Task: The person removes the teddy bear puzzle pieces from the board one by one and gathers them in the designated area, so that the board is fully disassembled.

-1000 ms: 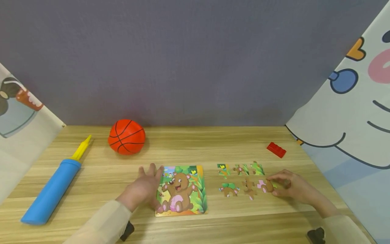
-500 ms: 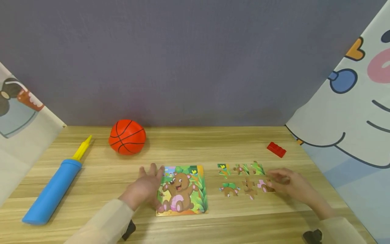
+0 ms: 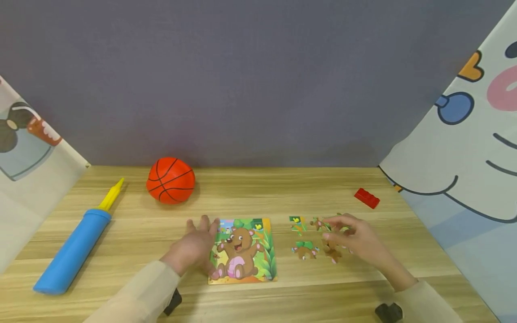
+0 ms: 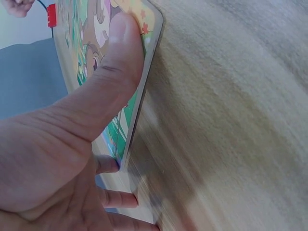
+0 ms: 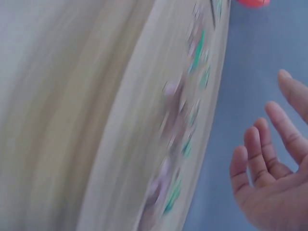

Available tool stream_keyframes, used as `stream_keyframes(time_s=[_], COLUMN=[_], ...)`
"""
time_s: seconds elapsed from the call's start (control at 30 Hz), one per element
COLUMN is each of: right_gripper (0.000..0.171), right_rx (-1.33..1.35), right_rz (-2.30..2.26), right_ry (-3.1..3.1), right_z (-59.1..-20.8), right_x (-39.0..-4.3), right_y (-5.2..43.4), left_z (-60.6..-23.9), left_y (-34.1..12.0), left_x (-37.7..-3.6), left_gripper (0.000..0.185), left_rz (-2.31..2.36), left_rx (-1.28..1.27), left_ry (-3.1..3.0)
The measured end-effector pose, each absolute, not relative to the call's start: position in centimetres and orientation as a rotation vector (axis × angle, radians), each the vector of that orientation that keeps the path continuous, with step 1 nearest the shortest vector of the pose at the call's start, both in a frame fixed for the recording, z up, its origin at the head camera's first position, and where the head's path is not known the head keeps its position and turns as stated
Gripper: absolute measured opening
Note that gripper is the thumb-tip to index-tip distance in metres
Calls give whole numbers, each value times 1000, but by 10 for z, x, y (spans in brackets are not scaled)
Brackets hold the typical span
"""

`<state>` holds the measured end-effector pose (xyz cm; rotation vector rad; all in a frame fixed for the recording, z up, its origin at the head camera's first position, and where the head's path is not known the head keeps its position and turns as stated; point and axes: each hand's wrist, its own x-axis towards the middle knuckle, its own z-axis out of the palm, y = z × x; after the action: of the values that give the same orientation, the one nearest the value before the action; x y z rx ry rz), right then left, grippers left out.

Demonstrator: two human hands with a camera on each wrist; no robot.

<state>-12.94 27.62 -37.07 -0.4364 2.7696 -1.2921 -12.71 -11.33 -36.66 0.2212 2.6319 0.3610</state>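
Note:
My left hand (image 3: 190, 249) lies at the left edge of a square bear jigsaw puzzle (image 3: 238, 270). In the left wrist view the thumb (image 4: 126, 53) rests on the puzzle's corner and the other fingers spread onto the table beside it. My right hand (image 3: 357, 235) hovers over the right part of two rows of loose puzzle pieces. Its fingers are loosely bent with nothing between them in the right wrist view. A yellow-bird piece (image 3: 297, 224) and a bear-head piece (image 3: 304, 251) lie uncovered; the hand partly hides the rightmost pieces.
Behind the left hand sits a red toy basketball (image 3: 171, 181). A blue hand pump (image 3: 74, 253) with a yellow nozzle lies at the far left. A red toy brick (image 3: 367, 198) is at the back right. A grey panel (image 3: 242, 89) rises behind the wooden table (image 3: 258, 190).
My right hand has moved left from the last piece of the lower row to above the pieces, leaving that piece on the table. The left hand stays at the puzzle.

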Motion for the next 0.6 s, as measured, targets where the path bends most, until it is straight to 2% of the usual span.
stream_keyframes(time_s=[0.3, 0.6], right_gripper=[38, 37], right_rx=[-484, -502], right_rz=[-1354, -1215], right_ry=[2706, 2713], right_z=[-370, -374], right_x=[-135, -142], right_y=[218, 167], left_z=[-368, -367], left_y=[-114, -114], left_x=[-129, -129], left_gripper=[133, 134], left_rz=[365, 382], left_rx=[221, 209], left_ry=[2629, 2619])
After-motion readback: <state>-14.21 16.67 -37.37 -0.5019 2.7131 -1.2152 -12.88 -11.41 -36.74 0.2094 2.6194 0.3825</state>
